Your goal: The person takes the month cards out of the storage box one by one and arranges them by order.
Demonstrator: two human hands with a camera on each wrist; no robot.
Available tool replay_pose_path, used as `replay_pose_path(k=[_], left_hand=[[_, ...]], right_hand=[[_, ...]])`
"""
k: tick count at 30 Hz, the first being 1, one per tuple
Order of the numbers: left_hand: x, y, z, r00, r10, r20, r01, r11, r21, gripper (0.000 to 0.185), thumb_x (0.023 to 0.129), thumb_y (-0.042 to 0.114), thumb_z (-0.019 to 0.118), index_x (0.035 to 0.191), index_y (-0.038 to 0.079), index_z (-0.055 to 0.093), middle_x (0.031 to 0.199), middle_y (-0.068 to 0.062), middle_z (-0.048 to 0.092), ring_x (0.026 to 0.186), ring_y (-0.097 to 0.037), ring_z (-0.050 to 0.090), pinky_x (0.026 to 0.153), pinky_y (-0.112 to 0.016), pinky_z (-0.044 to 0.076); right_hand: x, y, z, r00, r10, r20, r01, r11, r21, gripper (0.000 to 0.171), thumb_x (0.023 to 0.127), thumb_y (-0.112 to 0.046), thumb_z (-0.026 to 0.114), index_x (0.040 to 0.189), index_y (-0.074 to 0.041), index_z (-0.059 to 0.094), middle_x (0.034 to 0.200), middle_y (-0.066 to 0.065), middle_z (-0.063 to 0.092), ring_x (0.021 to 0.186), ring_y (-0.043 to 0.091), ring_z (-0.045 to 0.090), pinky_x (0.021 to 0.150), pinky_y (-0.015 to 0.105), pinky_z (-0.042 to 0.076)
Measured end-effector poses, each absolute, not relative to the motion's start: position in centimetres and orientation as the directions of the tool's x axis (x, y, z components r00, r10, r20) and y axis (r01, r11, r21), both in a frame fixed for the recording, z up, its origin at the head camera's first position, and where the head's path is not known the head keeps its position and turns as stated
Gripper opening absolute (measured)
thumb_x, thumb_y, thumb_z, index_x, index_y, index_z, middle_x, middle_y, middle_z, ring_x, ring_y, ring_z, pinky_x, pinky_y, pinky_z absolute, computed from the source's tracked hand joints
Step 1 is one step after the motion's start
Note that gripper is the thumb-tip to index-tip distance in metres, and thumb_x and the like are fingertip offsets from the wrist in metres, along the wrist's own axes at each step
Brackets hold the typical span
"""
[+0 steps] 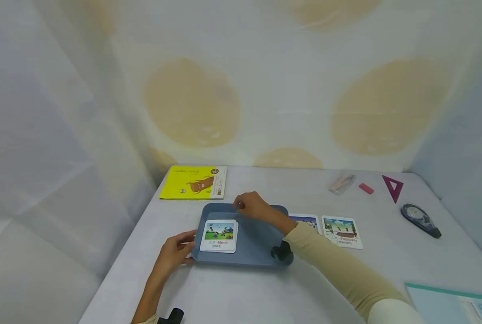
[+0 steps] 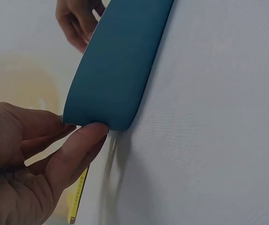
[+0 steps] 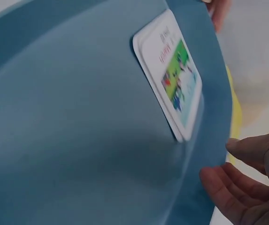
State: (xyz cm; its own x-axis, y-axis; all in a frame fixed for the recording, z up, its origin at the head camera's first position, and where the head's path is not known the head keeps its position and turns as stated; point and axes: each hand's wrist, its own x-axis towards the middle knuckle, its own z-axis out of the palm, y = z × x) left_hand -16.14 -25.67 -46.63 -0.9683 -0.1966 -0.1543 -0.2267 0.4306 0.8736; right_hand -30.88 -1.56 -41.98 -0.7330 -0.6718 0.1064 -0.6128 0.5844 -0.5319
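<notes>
A blue-grey tray (image 1: pixel 253 245) lies on the white table, with a small stack of picture cards (image 1: pixel 219 236) near its left end. The top card reads March and shows a green, sunny scene. My left hand (image 1: pixel 173 253) holds the tray's left end, thumb on one side and fingers on the other, as the left wrist view shows. Over the tray's far rim is my right hand (image 1: pixel 252 207), its fingers loosely bent. In the right wrist view, its thumb and fingertips (image 3: pixel 214 180) are spread apart right at the rim, with nothing between them.
Right of the tray lie a February card (image 1: pixel 342 231) and another card (image 1: pixel 307 220), partly hidden by the right sleeve. A yellow book (image 1: pixel 192 182) is behind. Further right are a pink eraser (image 1: pixel 366 188), triangle ruler (image 1: pixel 394 189), correction tape (image 1: pixel 420 220) and clear folder (image 1: pixel 447 301).
</notes>
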Motion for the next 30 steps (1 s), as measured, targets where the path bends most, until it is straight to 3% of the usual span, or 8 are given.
replay_pose_path(k=[5, 12, 17, 23, 27, 30], left_hand=[[-16.0, -25.4, -46.5, -0.970, -0.195, -0.143, -0.216, 0.437, 0.873, 0.040, 0.091, 0.009, 0.061, 0.130, 0.013, 0.058, 0.119, -0.013, 0.061, 0.101, -0.026, 0.063, 0.063, -0.032, 0.059], [-15.8, -25.4, -46.4, -0.970, -0.200, -0.139, -0.216, 0.449, 0.867, 0.039, 0.091, 0.008, 0.060, 0.130, 0.011, 0.058, 0.119, -0.014, 0.061, 0.099, -0.026, 0.064, 0.062, -0.031, 0.059], [-15.8, -25.2, -46.1, -0.974, -0.187, -0.126, -0.198, 0.440, 0.876, 0.039, 0.092, 0.008, 0.060, 0.130, 0.010, 0.058, 0.120, -0.014, 0.060, 0.099, -0.026, 0.064, 0.062, -0.032, 0.059], [-16.0, -24.8, -45.8, -0.976, -0.179, -0.122, -0.191, 0.446, 0.875, 0.039, 0.091, 0.007, 0.060, 0.131, 0.010, 0.058, 0.120, -0.015, 0.060, 0.101, -0.027, 0.063, 0.063, -0.032, 0.059], [-15.9, -24.9, -45.9, -0.975, -0.184, -0.128, -0.198, 0.446, 0.873, 0.040, 0.091, 0.007, 0.060, 0.131, 0.010, 0.057, 0.120, -0.015, 0.060, 0.102, -0.027, 0.063, 0.063, -0.032, 0.059], [-15.6, -25.2, -46.1, -0.972, -0.194, -0.132, -0.206, 0.439, 0.875, 0.039, 0.092, 0.008, 0.060, 0.131, 0.010, 0.057, 0.121, -0.015, 0.059, 0.102, -0.028, 0.063, 0.063, -0.032, 0.059]], right_hand=[[-31.2, -3.3, -43.9, -0.687, -0.723, 0.074, -0.647, 0.562, -0.516, 0.019, 0.082, -0.010, 0.072, 0.100, -0.003, 0.070, 0.086, 0.004, 0.066, 0.075, 0.014, 0.058, 0.066, 0.027, 0.051], [-30.2, -5.2, -44.5, -0.715, -0.692, -0.100, -0.587, 0.672, -0.452, 0.029, 0.078, -0.016, 0.078, 0.104, -0.007, 0.069, 0.100, 0.004, 0.067, 0.090, 0.016, 0.058, 0.077, 0.029, 0.051], [-30.4, -5.0, -44.7, -0.724, -0.687, -0.063, -0.609, 0.679, -0.409, 0.030, 0.077, -0.014, 0.078, 0.105, -0.007, 0.070, 0.105, 0.005, 0.068, 0.097, 0.017, 0.058, 0.084, 0.032, 0.050], [-30.7, -3.3, -43.8, -0.738, -0.673, 0.051, -0.603, 0.623, -0.499, 0.018, 0.082, 0.001, 0.068, 0.098, -0.007, 0.071, 0.094, 0.006, 0.069, 0.078, 0.015, 0.059, 0.068, 0.027, 0.051], [-30.9, -1.9, -42.6, -0.780, -0.626, 0.024, -0.506, 0.607, -0.612, 0.019, 0.088, 0.002, 0.059, 0.098, -0.009, 0.071, 0.091, 0.006, 0.067, 0.069, 0.012, 0.059, 0.057, 0.023, 0.052], [-31.2, -0.6, -41.4, -0.810, -0.586, 0.010, -0.446, 0.605, -0.660, 0.021, 0.089, 0.002, 0.056, 0.098, -0.009, 0.071, 0.094, 0.009, 0.067, 0.069, 0.015, 0.062, 0.056, 0.023, 0.053]])
